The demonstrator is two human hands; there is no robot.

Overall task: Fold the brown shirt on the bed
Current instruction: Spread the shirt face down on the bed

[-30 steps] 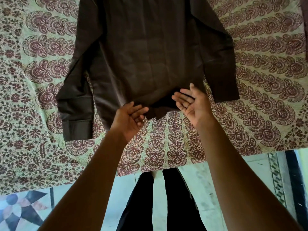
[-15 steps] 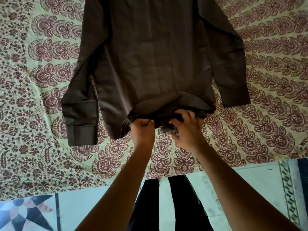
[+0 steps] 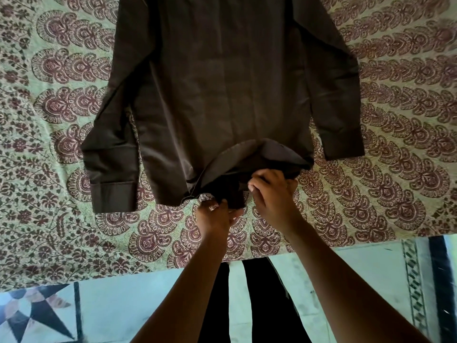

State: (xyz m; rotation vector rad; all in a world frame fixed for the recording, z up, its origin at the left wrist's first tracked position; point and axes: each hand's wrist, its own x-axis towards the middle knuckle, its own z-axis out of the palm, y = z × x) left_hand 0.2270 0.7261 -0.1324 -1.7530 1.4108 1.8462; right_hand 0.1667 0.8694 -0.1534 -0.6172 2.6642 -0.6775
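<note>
Both hands gripped shirt (image 3: 222, 90) hem on bed (image 3: 395, 144): left hand (image 3: 214, 215), right hand (image 3: 270, 191), hem bunched.

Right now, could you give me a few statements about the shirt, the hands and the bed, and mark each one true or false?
1. The brown shirt lies spread on a patterned bedsheet. True.
2. Both sleeves are folded across the shirt's body. False: each sleeve lies out to its own side.
3. The left hand and the right hand both grip the shirt's near hem. True.
4. The hem lies flat on the bed. False: on the right-hand side it is lifted and bunched into a raised fold.
5. The right hand rests on the right sleeve's cuff. False: it is at the hem, apart from the cuff.
</note>
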